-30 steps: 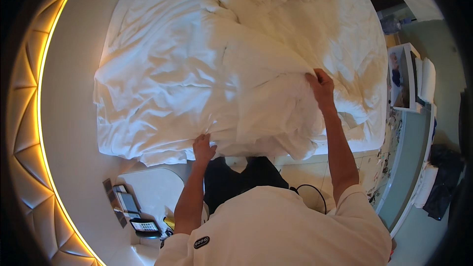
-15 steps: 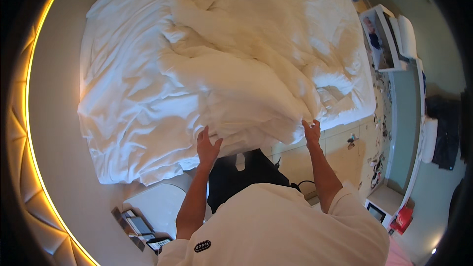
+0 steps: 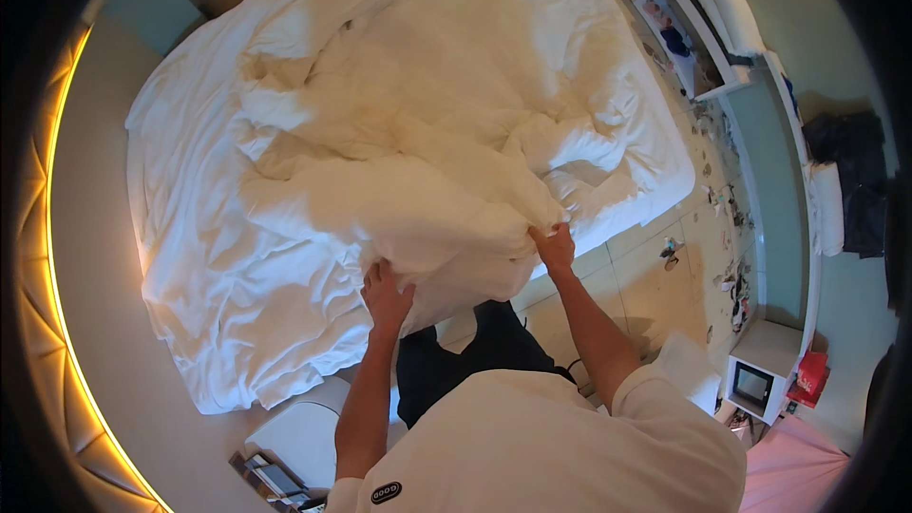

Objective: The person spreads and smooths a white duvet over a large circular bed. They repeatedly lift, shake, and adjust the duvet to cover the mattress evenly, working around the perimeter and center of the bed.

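Observation:
A thick white duvet (image 3: 408, 180) lies bunched and rumpled over the bed, its near edge hanging down in front of my dark trousers. My right hand (image 3: 555, 249) is closed on the duvet's near right edge, with folds gathered at its fingers. Farther left, my left hand (image 3: 387, 298) rests its fingertips against the near edge of the duvet, thumb spread away from the fingers. Beneath and to the left of the duvet spreads a wrinkled white sheet (image 3: 204, 256).
A white bedside table (image 3: 302, 437) stands at the near left. Small scattered items lie along the tiled floor (image 3: 627, 275) to the right. Beyond are a white open-fronted cabinet (image 3: 689, 33), a small white box unit (image 3: 763, 370), a red bag (image 3: 808, 378) and hanging dark clothes (image 3: 844, 185).
My view has turned, and the bed now sits farther left. My right hand has come closer to the left one and closed on the duvet edge. My left hand has reached the edge.

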`<state>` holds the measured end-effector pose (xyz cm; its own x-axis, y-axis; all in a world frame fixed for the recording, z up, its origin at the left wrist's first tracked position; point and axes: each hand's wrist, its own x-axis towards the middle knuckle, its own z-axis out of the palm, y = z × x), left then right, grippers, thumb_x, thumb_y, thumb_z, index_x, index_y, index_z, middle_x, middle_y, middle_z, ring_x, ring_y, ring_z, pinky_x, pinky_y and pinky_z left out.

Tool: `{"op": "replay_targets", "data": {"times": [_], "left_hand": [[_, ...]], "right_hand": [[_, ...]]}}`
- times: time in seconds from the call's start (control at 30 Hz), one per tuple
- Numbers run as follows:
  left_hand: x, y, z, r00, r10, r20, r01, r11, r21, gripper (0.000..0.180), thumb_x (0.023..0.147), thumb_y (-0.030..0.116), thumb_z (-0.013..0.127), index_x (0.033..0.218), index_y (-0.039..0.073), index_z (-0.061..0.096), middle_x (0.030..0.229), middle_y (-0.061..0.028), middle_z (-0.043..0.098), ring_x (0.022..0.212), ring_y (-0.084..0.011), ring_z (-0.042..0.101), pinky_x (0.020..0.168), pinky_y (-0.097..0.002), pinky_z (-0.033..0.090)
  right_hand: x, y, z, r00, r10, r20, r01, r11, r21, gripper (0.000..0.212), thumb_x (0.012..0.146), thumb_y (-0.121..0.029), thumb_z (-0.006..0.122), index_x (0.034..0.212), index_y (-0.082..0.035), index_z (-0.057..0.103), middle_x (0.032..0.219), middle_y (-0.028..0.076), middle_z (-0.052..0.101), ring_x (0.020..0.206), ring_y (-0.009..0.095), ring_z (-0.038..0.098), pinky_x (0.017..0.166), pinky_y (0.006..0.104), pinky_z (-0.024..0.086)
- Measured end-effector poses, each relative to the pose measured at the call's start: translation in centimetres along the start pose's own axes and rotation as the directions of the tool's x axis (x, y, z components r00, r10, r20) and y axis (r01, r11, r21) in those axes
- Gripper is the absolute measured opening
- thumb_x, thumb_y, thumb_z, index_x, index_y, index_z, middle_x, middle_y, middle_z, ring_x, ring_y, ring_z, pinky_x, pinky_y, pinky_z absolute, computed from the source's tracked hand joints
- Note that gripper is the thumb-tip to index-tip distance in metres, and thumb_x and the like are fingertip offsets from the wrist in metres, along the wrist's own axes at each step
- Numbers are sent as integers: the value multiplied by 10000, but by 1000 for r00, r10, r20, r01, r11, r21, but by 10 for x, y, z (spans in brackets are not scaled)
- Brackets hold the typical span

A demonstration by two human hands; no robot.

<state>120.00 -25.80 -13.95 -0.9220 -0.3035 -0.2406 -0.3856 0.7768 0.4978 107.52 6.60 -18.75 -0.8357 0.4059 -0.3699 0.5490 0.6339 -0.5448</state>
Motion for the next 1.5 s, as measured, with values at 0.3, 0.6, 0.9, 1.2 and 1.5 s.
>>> {"op": "replay_targets", "data": {"times": [0.3, 0.6, 0.9, 1.2, 1.5], "left_hand": [[-30, 55, 51, 968, -117, -223, 93, 989, -114, 674, 681, 210, 710, 1242, -25, 420, 1220, -257, 458, 1161, -409, 407, 973, -452, 351], [-37, 173, -7, 970, -222, -99, 47, 572, -819, 356, 802, 181, 648, 1068, -31, 542, 1032, -158, 583, 872, -252, 595, 748, -329, 488], [-39, 145, -1, 902, -263, 342, 395, 185, -900, 336, 788, 24, 557, 1118, -36, 541, 1019, -120, 612, 874, -205, 611, 746, -310, 503], [-48, 158, -22, 936, -341, 80, 170, 242, -955, 365, 762, 24, 443, 1106, -66, 525, 991, -116, 601, 827, -180, 588, 734, -286, 486], [-37, 320, -85, 946, -299, -126, 71, 570, -819, 290, 785, 69, 469, 1031, -59, 553, 918, -89, 610, 806, -135, 560, 700, -275, 467]], "right_hand": [[59, -56, -18, 763, -295, 575, 437, 891, -121, 684, 598, -350, 747, 1171, -34, 548, 1070, 181, 606, 993, 318, 573, 865, 397, 437], [-36, -122, -82, 459, -712, 531, 567, 695, 442, 309, 687, -224, 632, 950, -62, 638, 877, 182, 650, 784, 325, 634, 711, 387, 495], [-131, -90, -90, 329, -636, 698, 442, 757, 481, 202, 764, -162, 622, 913, -27, 601, 786, 113, 627, 749, 191, 610, 684, 313, 472], [28, 34, -102, 797, 223, 562, -583, 527, 618, 375, 807, -379, 640, 1002, -71, 552, 813, 79, 581, 715, 203, 580, 610, 352, 462], [156, 93, -110, 678, 238, 696, -734, 282, 618, 614, 677, -490, 734, 1105, -123, 489, 1032, 106, 504, 953, 270, 505, 793, 419, 411]]}}
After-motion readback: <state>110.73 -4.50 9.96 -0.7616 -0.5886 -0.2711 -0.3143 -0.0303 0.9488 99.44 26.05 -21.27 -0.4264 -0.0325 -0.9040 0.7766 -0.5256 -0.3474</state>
